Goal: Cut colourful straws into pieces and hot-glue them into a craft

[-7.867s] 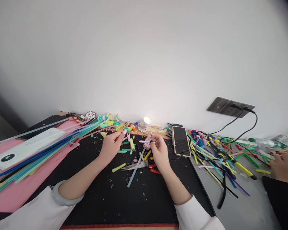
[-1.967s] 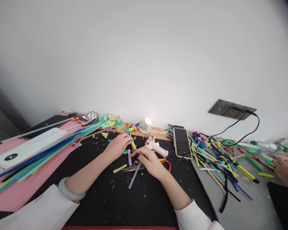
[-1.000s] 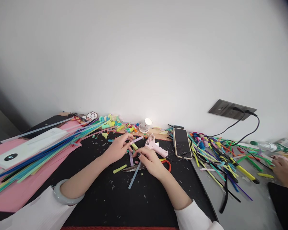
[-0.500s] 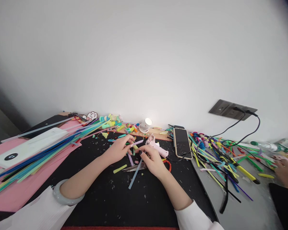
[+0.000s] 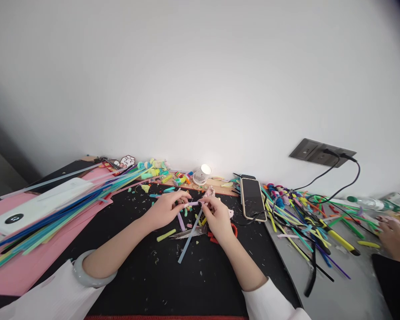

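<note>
A short pale-lilac plastic straw piece [image 5: 194, 204] lies level, pinched between the left hand [image 5: 166, 210] and the right hand [image 5: 217, 217]. Fingertips cover both its ends; finer detail is blurred.

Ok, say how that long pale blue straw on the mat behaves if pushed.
The pale blue straw looks thin and round, so probably light and apt to roll. It lies straight on the black mat, so likely fairly stiff.

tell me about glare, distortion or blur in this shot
Head view: glare blows out the top of the cup; fisheye bends the foot of the wall and darkens the top right corner; left hand and right hand are sharp, the strip between them tiny.
</note>
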`<state>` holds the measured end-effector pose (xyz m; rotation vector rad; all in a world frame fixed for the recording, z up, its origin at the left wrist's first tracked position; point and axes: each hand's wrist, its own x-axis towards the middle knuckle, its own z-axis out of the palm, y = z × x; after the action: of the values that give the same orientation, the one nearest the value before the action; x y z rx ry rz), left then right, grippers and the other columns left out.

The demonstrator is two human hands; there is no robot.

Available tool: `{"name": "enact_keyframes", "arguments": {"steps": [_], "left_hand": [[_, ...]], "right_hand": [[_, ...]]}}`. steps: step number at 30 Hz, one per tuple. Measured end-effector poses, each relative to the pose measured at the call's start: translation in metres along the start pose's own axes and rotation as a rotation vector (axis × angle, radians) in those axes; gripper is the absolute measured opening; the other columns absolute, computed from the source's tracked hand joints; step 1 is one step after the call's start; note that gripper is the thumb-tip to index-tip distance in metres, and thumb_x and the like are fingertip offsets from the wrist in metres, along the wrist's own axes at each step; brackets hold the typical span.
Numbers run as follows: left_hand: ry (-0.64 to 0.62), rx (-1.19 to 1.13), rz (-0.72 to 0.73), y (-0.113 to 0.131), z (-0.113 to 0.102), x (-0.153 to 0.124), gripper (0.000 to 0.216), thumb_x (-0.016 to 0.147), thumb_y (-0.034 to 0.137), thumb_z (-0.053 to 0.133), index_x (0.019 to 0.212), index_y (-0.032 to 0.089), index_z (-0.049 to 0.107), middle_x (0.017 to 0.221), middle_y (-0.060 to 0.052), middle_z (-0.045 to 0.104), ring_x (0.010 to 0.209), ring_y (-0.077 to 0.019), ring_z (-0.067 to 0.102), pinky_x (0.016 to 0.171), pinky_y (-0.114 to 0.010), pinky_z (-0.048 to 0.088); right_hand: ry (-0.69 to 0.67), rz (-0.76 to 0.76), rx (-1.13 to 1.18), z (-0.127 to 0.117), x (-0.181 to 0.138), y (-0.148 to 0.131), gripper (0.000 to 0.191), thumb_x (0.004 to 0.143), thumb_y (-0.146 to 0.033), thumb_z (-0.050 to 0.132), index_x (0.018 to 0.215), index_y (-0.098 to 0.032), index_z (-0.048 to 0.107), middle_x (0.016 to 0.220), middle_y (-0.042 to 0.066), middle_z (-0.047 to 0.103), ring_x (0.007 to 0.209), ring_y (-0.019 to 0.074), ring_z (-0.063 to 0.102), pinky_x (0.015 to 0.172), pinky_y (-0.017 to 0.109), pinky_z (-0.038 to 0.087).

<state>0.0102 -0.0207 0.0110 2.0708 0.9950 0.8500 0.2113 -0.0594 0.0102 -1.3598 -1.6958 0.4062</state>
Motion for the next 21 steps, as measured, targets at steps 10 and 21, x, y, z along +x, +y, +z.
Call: {"name": "enact_keyframes", "arguments": {"steps": [10, 21], "left_hand": [[-0.009, 0.038, -0.007, -0.0018, 0.0015, 0.0027, 0.027, 0.089, 0.040, 0.052, 0.089, 0.022, 0.071, 0.080, -0.002, 0.069, 0.066, -0.0171, 0.053, 0.059, -0.028, 0.040], [0.012, -0.075, -0.028, 0.0034, 0.0012, 0.0005, 0.030, 0.093, 0.037, 0.046, 0.076, 0.020, 0.064, 0.081, -0.002, 0.067, 0.075, -0.0192, 0.060, 0.069, -0.029, 0.043]], "right_hand": [[-0.025, 0.116, 0.199, 0.0014, -0.0025, -0.0042, 0.020, 0.081, -0.030, 0.055, 0.085, -0.019, 0.071, 0.071, 0.002, 0.065, 0.060, 0.0156, 0.054, 0.056, 0.027, 0.042], [-0.045, 0.104, 0.354, 0.0036, -0.0033, -0.0023, 0.038, 0.084, -0.025, 0.051, 0.121, -0.017, 0.056, 0.067, -0.003, 0.061, 0.062, 0.0146, 0.056, 0.062, 0.027, 0.043]]}}
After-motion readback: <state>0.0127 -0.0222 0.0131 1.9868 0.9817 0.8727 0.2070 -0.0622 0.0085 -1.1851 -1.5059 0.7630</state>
